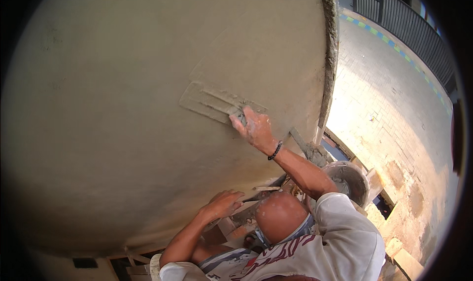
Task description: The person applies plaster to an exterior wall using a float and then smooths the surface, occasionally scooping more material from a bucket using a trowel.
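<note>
A plastering trowel [204, 100], rectangular and coated in wet grey mortar, lies flat against the plastered wall [133, 84]. My right hand [253, 125] is closed round its handle, fingers smeared with mortar and a dark beaded bracelet at the wrist. Faint trowel lines show on the plaster just above the blade. Lower down, my left hand [221, 204] is held near the wall with its fingers loosely stretched and nothing in them. My bare knee [280, 216] is raised to the right of that hand.
Beside my right forearm stands a round bucket [365, 185] with mortar inside. A mortar-caked flat piece [308, 149] rests by it. The wall ends at a rough edge [329, 59]; beyond lie paving [389, 98] and a dark slatted gate [404, 22]. Wood scraps [408, 263] lie below right.
</note>
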